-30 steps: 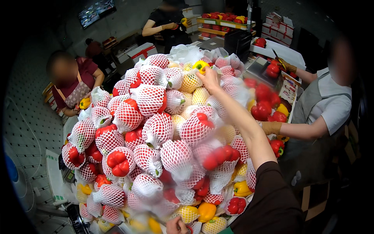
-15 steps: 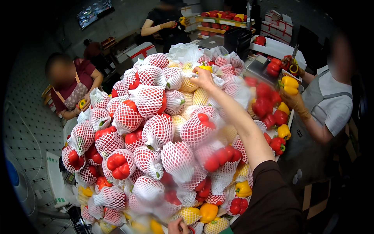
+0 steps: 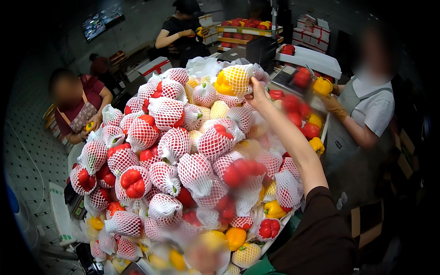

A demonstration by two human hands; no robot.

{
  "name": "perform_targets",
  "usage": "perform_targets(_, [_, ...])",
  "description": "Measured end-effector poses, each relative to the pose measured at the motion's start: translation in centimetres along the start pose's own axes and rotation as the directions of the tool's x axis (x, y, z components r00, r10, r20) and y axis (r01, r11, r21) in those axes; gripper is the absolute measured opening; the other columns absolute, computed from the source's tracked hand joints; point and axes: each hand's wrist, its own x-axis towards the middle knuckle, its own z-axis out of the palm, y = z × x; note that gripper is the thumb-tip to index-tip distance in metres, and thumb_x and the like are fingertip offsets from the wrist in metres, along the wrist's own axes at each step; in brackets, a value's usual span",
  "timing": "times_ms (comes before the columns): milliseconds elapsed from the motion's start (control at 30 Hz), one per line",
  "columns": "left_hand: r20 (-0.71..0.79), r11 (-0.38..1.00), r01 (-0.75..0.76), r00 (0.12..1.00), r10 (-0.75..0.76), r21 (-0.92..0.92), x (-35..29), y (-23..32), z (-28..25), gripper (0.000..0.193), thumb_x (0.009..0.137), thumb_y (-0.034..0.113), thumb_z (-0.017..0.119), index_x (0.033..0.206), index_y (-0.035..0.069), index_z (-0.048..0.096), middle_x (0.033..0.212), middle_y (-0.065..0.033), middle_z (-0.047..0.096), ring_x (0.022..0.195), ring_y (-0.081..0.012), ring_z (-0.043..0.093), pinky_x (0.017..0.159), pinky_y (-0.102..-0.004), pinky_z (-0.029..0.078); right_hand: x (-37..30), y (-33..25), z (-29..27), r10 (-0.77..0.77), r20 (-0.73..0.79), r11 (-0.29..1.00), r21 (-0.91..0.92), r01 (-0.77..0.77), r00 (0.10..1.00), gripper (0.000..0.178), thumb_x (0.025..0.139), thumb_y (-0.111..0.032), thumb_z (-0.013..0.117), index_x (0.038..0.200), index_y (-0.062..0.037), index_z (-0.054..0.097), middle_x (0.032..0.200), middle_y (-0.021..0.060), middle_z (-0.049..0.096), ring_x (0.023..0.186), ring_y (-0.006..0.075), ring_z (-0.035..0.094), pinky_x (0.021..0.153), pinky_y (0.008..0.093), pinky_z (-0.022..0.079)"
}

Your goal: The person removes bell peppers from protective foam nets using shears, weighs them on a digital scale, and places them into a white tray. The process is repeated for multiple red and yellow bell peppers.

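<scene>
Figure: a heaped mound of red and yellow bell peppers sleeved in white foam netting (image 3: pixel 183 156), seen from above. The right hand (image 3: pixel 257 91) reaches over the far top of the mound, fingers closed on the right edge of a yellow bell pepper in a white foam net sleeve (image 3: pixel 234 80). The pepper sits at the far crest of the mound, just left of the hand and touching it; whether its underside rests on the netted peppers beneath or hangs free of them cannot be told. The left hand is not in view.

Risks, as judged from this arrangement: the grip appears to fall on the sleeve's edge and not around the fruit, so the pepper could slip out of the netting or tilt away to the left. The mound is steep and loosely stacked; a nudge at the crest could send neighbouring sleeved peppers rolling down the near or left slope and off the surface, whose edge is largely hidden. The outstretched forearm crosses the right flank of the mound and could brush fruit loose there.

At right, a co-worker's gloved hand (image 3: pixel 333 106) works near a loose yellow bell pepper (image 3: pixel 322 85), well apart from the held one.
</scene>
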Motion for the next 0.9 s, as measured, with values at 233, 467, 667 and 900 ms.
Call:
perform_targets(233, [0.054,0.983,-0.137,0.99,0.131,0.124,-2.5,-1.3,-0.6,0.022,0.077,0.019,0.062,0.098,0.012,0.061,0.093,-0.0104,0.06,0.09,-0.0297,0.058,0.078,-0.0424,0.047,-15.0,-2.1,3.5,0.142,0.158,0.986,0.069,-0.155,0.977,0.031,0.091,-0.038,0.049,0.103,-0.0111,0.056,0.084,0.0004,0.061,0.061,0.0103,0.057,0.042,0.0209,0.04])
perform_targets(467, [0.33,0.261,0.457,0.849,-0.412,-0.85,1.1,6.1,-4.2,0.053,0.079,-0.002,0.058,0.128,0.003,0.04,0.121,-0.0122,0.05,0.112,-0.0215,0.051,0.085,-0.0338,0.048,-35.6,-1.1,7.0,0.256,0.389,0.945,-0.294,-0.145,0.885,0.031,0.084,-0.016,0.052,0.112,-0.0041,0.054,0.098,0.0035,0.062,0.09,0.0123,0.062,0.08,0.0279,0.05])
perform_targets(667, [0.755,-0.601,0.557,0.645,-0.121,-0.573,-3.4,4.4,-5.0,0.08,0.077,0.051,0.064,0.141,0.015,0.031,0.136,-0.0103,0.043,0.122,-0.0293,0.046,0.091,-0.0487,0.047,-45.8,-0.5,6.9,0.51,0.547,0.522,-0.81,0.267,0.664,0.021,0.077,-0.008,0.06,0.096,-0.0026,0.054,0.091,0.0029,0.054,0.087,0.0105,0.053,0.077,0.0251,0.042])
perform_targets(900, [0.774,-0.547,0.555,0.526,-0.353,-0.627,-7.0,3.0,-9.2,0.073,0.078,0.056,0.063,0.136,0.018,0.04,0.13,-0.0062,0.05,0.116,-0.0262,0.05,0.087,-0.0451,0.045,-47.7,-0.5,7.4,-0.029,0.305,0.899,-0.409,0.158,0.952,0.031,0.089,-0.013,0.057,0.117,-0.0015,0.05,0.104,0.003,0.056,0.093,0.0101,0.054,0.085,0.0253,0.044])
